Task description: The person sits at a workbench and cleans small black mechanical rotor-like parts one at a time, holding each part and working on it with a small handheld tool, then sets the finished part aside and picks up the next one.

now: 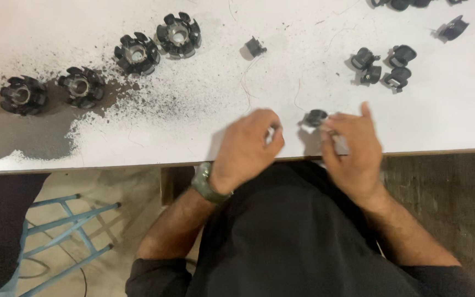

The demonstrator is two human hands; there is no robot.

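Nearest the camera, a black garment (303,242) covers the person's lap, and a blue metal stool frame (67,231) stands on the pale floor at lower left. A green wristwatch (209,184) sits on the left wrist.

At the near edge of the white worktop (441,121), the left hand (248,148) is curled, its fingertips pinched on a small pale piece that is blurred and cannot be identified. The right hand (353,148) is closed around a flat grey part (341,144), thumb and fingers pressing it. A small black plastic bobbin (316,116) lies on the worktop just beyond the right fingertips; contact cannot be confirmed.

The worktop surface is worn: at its near left corner the white coating is gone, exposing a grey patch (23,137) with dark speckling around it. Thin wire strands (248,82) lie across the middle.

Farther out, four black ring-shaped cores (105,69) form a diagonal row toward the far left. A single small black clip (255,47) lies mid-worktop. A cluster of black bobbins (383,66) rests toward the far right, with further black parts (453,27) at the far right corner.
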